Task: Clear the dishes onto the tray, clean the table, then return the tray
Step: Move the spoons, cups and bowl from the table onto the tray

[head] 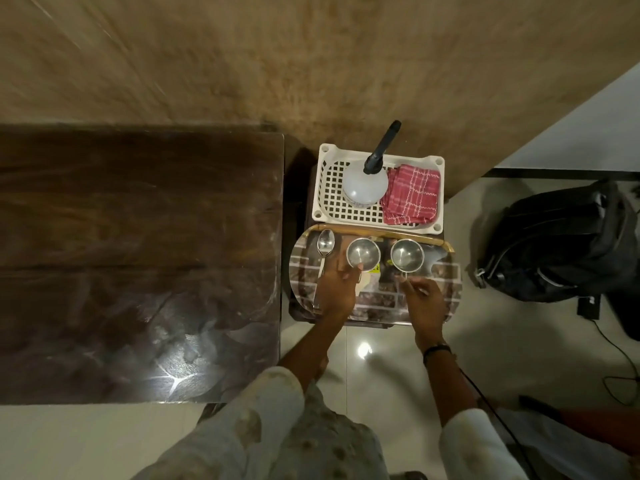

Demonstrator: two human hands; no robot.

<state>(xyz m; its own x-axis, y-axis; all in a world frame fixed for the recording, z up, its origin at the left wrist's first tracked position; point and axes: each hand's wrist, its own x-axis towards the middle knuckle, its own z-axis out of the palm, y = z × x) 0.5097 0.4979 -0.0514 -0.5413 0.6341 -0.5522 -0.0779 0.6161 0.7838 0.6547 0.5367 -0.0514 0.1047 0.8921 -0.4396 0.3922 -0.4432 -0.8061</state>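
Note:
A patterned oval tray [446,289] rests on a small dark stand to the right of the dark wooden table [138,258]. On the tray lie a steel spoon [325,245] at the left and two steel bowls side by side. My left hand [337,291] is over the tray, its fingertips pinching the near rim of the left steel bowl [363,252]. My right hand [423,301] has its fingertips at the near rim of the right steel bowl [407,254]. A thin shiny strip crosses its fingers; what it is I cannot tell.
Behind the tray stands a white plastic basket [329,188] with a spray bottle [365,181] and a folded red checked cloth [412,195]. A black backpack [554,244] and cables lie on the pale floor at the right. A brown wall runs behind.

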